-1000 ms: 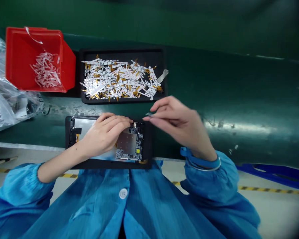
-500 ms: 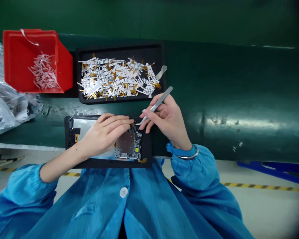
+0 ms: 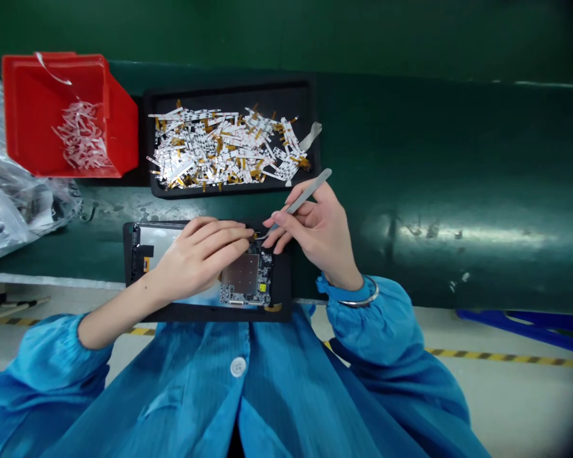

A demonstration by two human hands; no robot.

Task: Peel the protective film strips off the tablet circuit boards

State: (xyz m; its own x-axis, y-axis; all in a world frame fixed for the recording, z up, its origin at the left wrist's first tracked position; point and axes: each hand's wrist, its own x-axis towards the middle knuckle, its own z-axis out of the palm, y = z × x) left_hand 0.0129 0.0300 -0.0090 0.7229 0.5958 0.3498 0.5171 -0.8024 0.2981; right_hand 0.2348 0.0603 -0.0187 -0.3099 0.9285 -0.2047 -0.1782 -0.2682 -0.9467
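I'm working with my left hand [image 3: 195, 261] lying open across a black holder [image 3: 219, 312], its fingers stretched out and gripping nothing I can see. Its fingertips [image 3: 246, 233] are resting just beside the top edge of a circuit board [image 3: 246, 280], which is sitting in the holder next to a display panel [image 3: 160, 242]. My right hand [image 3: 312, 232] is pinching steel tweezers [image 3: 305, 200] between thumb and fingers, with their tip [image 3: 260, 237] reaching in beside the left fingertips, at the board's top edge. I cannot tell at this size whether the tip has hold of anything. I judge it best to use the left fingers as a steady anchor and to come in at a shallow angle, so the points don't scrape the board's components. Just above the holder, a black tray [image 3: 229, 92] is holding a heap of white and amber flex strips [image 3: 219, 149]. To its left are a red bin [image 3: 121, 127] of white strips and a plastic bag [image 3: 4, 216], both on a green bench [image 3: 458, 159].
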